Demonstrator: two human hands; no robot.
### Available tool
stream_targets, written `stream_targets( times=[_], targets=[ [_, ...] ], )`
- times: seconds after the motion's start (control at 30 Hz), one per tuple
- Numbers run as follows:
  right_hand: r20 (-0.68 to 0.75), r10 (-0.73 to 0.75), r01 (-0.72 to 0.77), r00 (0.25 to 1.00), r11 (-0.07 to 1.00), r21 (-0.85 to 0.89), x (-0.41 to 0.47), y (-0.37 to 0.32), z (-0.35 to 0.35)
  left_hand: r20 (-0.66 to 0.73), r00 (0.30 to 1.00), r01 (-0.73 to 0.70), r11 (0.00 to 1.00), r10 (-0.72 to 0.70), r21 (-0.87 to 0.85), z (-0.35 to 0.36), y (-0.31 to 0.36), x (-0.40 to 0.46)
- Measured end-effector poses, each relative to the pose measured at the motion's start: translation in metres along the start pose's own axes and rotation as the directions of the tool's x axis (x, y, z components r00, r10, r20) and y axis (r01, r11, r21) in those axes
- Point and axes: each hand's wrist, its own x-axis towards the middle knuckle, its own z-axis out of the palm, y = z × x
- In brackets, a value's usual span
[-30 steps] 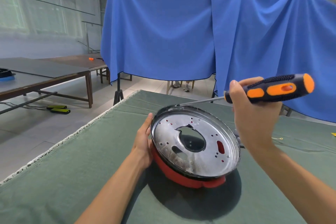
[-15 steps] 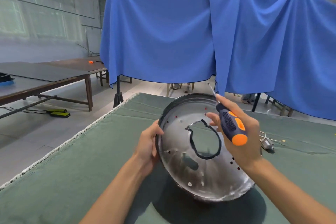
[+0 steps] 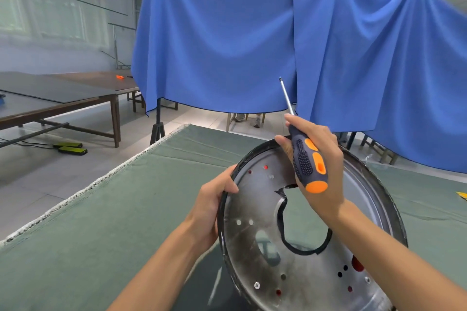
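The left hand grips the left rim of the metal plate, its thumb curled over the dark edge onto the shiny inner face while the other fingers wrap behind. The right hand closes round the screwdriver — fingers folded about the black-and-orange handle, the orange butt pointing down and the thin shaft aimed up and away toward the blue cloth. That hand sits at the plate's upper edge, in front of its face.

The plate is tilted up toward the camera over the green table cover, a shallow round dish with a ragged central opening and several small holes; nothing lies in it.

Beyond, the cloth hangs across the room on stands. Wooden tables stand to the left on a pale tiled floor.
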Motion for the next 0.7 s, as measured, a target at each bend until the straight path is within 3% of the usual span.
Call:
stream_targets(
  times=[0.17,0.37,0.7],
  targets=[
    [0.022,0.061,-0.062,0.998,0.997,0.042,0.0027,-0.0014,0.0028,0.030,1.000,0.003,0.999,-0.002,-0.044,0.0010,0.0057,-0.0025],
    [0.016,0.032,-0.033,0.999,0.998,0.048,0.0021,-0.0038,-0.0008,-0.070,0.995,0.076,0.997,-0.075,0.003,0.0087,0.0070,-0.0014],
    [-0.028,0.022,-0.022,0.999,1.000,0.004,0.0018,-0.0001,-0.0029,-0.038,0.995,0.093,0.994,-0.095,-0.048,0.0018,0.0052,0.0022]
  ],
)
